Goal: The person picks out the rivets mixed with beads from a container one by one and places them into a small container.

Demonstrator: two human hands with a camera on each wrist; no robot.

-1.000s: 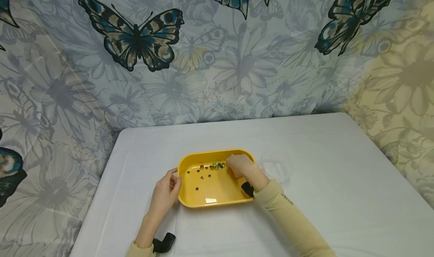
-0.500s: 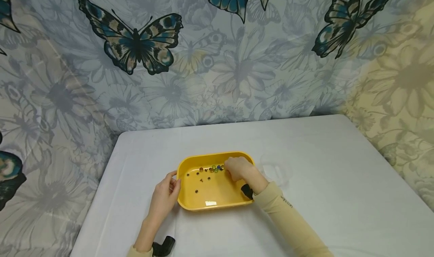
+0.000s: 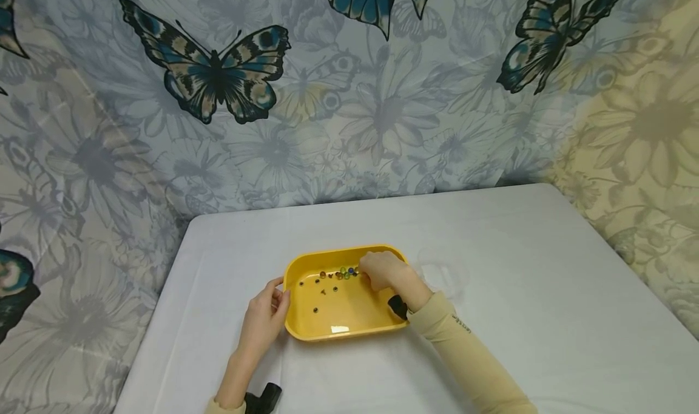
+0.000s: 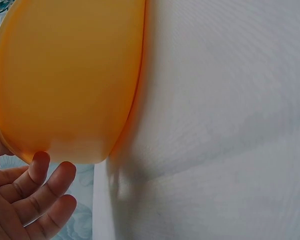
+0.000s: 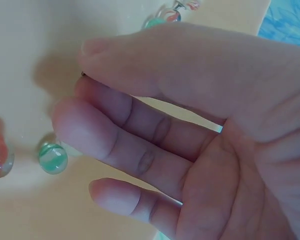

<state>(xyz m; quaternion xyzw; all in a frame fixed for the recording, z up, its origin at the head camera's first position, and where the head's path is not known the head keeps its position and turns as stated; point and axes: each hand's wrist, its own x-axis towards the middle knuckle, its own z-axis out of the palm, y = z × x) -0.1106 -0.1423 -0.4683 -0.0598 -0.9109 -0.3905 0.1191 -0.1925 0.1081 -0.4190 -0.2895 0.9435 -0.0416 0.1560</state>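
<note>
A yellow tray lies on the white table, holding several glass marbles in a row near its far side and several tiny dark metal pieces scattered to the left. My left hand holds the tray's left end, thumb at the rim and fingers against the outer wall. Inside the far right corner, my right hand reaches down. In the right wrist view its thumb and forefinger pinch a tiny dark piece, mostly hidden between the fingertips. Near those fingers lies a green-swirled marble.
To the right of the tray a faint clear plastic container rests on the white tablecloth. Behind the table hangs a butterfly-patterned cloth. Each wrist carries a black camera mount, the left one close above the table.
The head view has shifted a little, so the tray sits slightly lower in it. Both hands keep nearly the same places at the tray.
</note>
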